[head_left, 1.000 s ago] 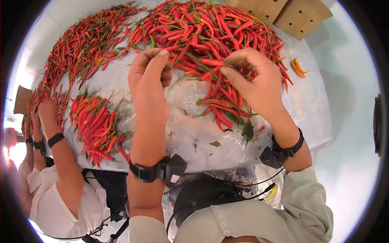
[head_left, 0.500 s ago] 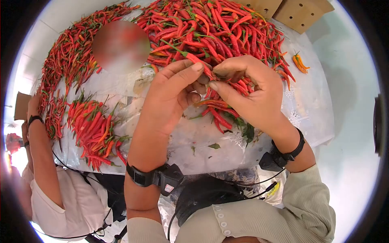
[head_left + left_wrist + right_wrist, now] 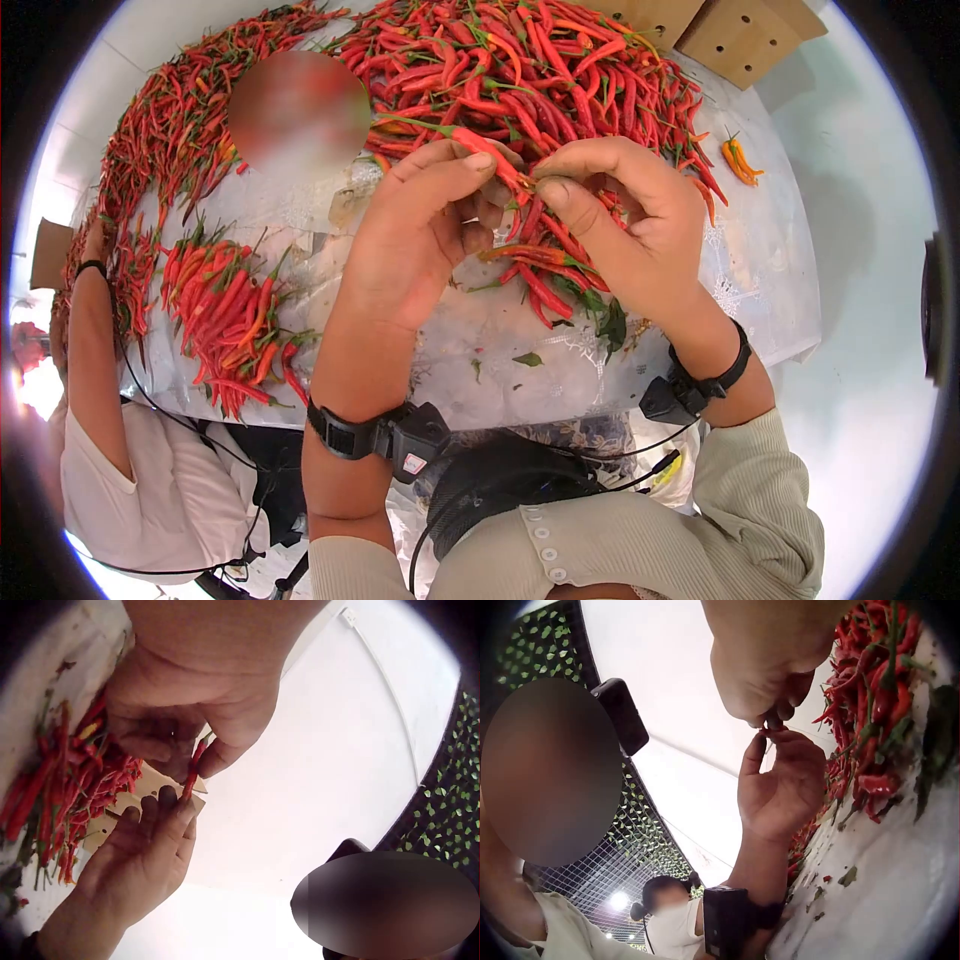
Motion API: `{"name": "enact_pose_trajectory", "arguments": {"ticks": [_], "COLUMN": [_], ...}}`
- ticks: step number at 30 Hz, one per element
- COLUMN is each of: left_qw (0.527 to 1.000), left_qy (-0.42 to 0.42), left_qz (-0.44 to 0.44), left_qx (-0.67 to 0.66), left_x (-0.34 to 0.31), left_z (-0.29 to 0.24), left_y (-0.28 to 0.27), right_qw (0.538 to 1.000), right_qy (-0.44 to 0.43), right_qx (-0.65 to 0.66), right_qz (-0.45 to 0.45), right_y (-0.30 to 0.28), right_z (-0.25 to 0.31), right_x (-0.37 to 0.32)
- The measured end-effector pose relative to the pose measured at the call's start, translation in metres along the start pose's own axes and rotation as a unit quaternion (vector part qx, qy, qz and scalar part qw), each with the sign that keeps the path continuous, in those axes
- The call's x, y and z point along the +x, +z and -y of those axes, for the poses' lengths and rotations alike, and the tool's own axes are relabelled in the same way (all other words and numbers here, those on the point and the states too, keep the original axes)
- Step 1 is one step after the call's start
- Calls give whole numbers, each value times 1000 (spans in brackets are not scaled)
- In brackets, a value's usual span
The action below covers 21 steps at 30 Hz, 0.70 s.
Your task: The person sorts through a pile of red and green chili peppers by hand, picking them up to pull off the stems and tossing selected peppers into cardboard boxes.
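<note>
One red chili pepper (image 3: 487, 153) is held between both hands over the big pile, its green stem pointing up and left. My left hand (image 3: 405, 235) grips it along the body, thumb on top. My right hand (image 3: 645, 220) pinches its lower tip between thumb and forefinger. From the left wrist, the same chili (image 3: 196, 761) spans the gap between the two hands. In the right wrist view, the left hand (image 3: 784, 787) meets the right hand's fingertips, which hide most of the chili. Under the hands lies a small cluster of chilies (image 3: 545, 265) with dark green leaves.
A large chili pile (image 3: 480, 70) covers the table's back, another (image 3: 170, 120) the far left. A smaller heap (image 3: 225, 315) lies left of my forearm. Orange chilies (image 3: 740, 160) lie at right, near cardboard boxes (image 3: 750, 40). Another person's arm (image 3: 95, 340) reaches in at left.
My left hand, empty a second ago, has moved right to the right hand and now grips the chili too. The neighbour's arm has shifted at the left pile.
</note>
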<state>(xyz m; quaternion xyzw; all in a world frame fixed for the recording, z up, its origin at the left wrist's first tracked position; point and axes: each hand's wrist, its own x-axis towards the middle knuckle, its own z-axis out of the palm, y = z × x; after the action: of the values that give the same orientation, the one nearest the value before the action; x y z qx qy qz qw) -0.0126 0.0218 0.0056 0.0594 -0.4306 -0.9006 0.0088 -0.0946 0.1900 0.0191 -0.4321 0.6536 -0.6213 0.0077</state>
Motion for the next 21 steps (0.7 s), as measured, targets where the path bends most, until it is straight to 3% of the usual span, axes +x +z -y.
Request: {"name": "enact_pose_trajectory", "arguments": {"ticks": [3, 7, 10, 13, 16, 19, 21], "left_qw": [999, 982, 969, 980, 979, 982, 978], "left_qy": [19, 45, 57, 12, -1, -16, -26], "left_qz": [-23, -103, -162, -78, -150, -165, -199], "left_qx": [-20, -152, -175, -183, -140, -89, -59], "left_x": [0, 0, 2, 3, 3, 4, 4], "left_z": [0, -4, -8, -9, -5, -3, -4], "left_y": [5, 7, -6, -26, -9, -4, -1], "right_qw": [996, 988, 961, 905, 899, 922, 956], "right_qy": [-33, -21, -7, 15, 16, 16, -2], "right_qx": [-58, -114, -211, -311, -325, -280, -210], "right_qz": [62, 102, 179, 291, 292, 266, 203], "right_y": [-1, -1, -10, -18, -16, -16, -14], "right_z": [-2, 0, -3, -6, -3, -5, -9], "right_x": [0, 1, 2, -2, -3, 0, 3]}}
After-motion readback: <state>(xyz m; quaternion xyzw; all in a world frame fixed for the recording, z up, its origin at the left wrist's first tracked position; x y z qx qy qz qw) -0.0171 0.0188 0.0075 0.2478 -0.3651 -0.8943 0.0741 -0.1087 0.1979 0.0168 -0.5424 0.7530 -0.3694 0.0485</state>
